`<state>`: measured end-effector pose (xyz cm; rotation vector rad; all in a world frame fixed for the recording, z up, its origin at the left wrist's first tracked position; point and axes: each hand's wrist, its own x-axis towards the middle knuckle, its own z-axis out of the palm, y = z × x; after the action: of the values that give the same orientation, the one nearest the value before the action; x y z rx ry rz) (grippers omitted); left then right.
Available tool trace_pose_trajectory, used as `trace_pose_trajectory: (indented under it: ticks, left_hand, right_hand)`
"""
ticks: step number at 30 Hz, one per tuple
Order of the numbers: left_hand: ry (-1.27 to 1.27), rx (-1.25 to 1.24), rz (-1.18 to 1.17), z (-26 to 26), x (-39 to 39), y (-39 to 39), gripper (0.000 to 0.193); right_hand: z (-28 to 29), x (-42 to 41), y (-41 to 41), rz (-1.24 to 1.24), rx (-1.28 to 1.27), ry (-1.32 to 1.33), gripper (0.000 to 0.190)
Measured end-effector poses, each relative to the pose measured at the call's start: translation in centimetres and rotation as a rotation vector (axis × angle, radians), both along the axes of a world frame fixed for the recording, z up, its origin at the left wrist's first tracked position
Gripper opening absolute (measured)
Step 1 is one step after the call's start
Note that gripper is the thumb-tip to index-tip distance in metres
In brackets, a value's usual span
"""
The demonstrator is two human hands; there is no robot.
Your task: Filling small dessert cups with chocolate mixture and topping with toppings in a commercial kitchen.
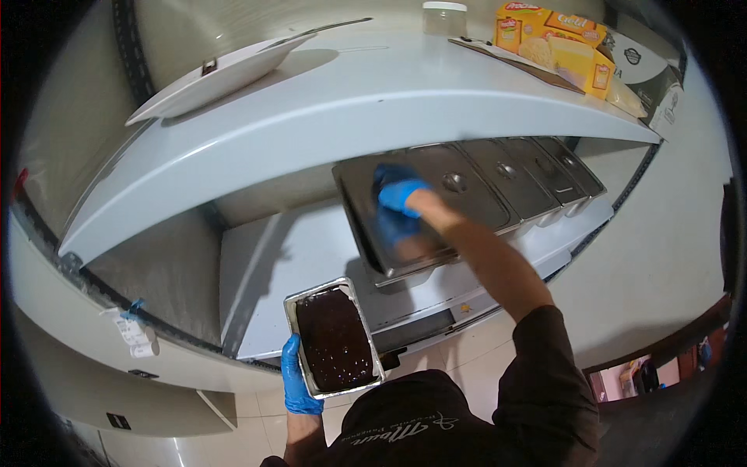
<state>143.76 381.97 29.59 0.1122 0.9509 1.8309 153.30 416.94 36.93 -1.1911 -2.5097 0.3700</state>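
My left hand (296, 373), in a blue glove, grips the left side of a rectangular metal baking pan (290, 315). A glossy dark brown layer, like chocolate, fills the pan (335, 338), and pale lining shows at its edge. My right hand (401, 194), also gloved in blue, is over the large stainless steel lid (373, 233) at the left end of a row of food pans. Motion blurs this hand and its fingers are hidden, so its hold on the lid is unclear. The lid reflects the blue glove. A dark gap shows along its left edge.
More lidded steel pans (528, 181) continue to the right on the lower white shelf (262, 251). Above them juts the upper shelf's edge (373, 111). It carries a white tray (227, 82), a jar (444, 20), a clipboard (513, 61) and a yellow carton (560, 46).
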Motion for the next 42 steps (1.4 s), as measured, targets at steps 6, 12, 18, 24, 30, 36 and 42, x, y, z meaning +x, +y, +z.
trace_pose_trajectory:
  ticks: [6,12,18,24,30,36,42]
  left_hand:
    - [0.009,0.129,-0.068,4.3,1.8,4.2,0.044]
    - [0.004,0.131,-0.044,6.3,5.2,10.2,0.041]
    - [0.044,0.199,-0.011,7.4,8.7,15.1,0.039]
    - [0.080,0.265,0.086,7.0,10.6,18.0,0.043]
    - [0.164,0.239,0.160,6.0,11.6,19.2,0.045]
    - [0.078,0.204,0.129,5.3,12.2,20.7,0.042]
    - [0.119,0.138,0.169,5.3,11.7,19.8,0.041]
  right_hand:
    - [-4.0,-1.2,1.5,-0.050,0.000,-0.084,0.039]
    - [-2.9,10.0,9.1,-0.020,0.310,-0.095,0.031]
    - [-4.2,10.2,10.6,-0.114,0.175,-0.143,0.039]
    - [-3.5,18.2,14.9,0.047,-0.116,0.370,0.045]
    - [-2.5,28.6,20.4,0.121,-0.181,0.403,0.043]
    - [-0.6,30.2,19.3,-0.046,0.224,-0.271,0.036]
    - [4.0,22.9,10.9,0.239,-0.091,-0.070,0.050]
